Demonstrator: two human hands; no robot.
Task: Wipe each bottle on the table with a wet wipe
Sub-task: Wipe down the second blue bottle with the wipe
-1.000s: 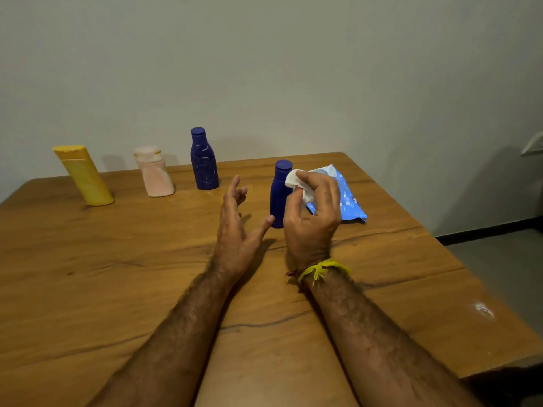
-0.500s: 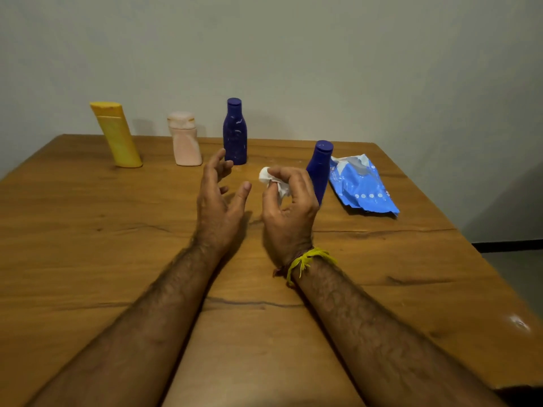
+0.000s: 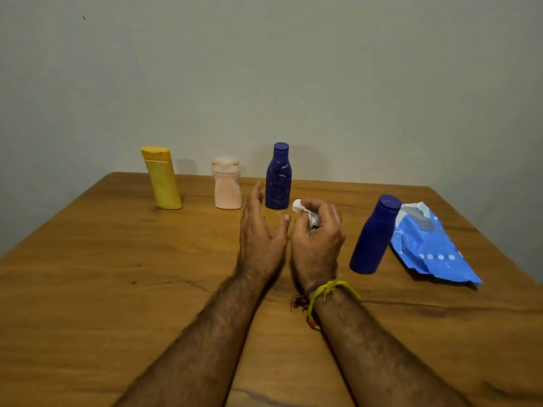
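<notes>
Over the table (image 3: 88,274), behind which stand yellow bottle (image 3: 163,179), pink bottle (image 3: 226,183) and far blue bottle (image 3: 278,177), the left hand (image 3: 258,230) is edge-up with fingers spread, the right hand (image 3: 316,233) curls around a crumpled wipe (image 3: 307,212), and a near blue bottle (image 3: 374,235) stands just beside the wipe pack (image 3: 432,248).

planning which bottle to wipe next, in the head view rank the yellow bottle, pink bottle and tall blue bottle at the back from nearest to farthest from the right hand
1. Tall blue bottle, just beyond the right hand, slightly left.
2. Pink bottle, further left.
3. Yellow bottle, leftmost.
</notes>
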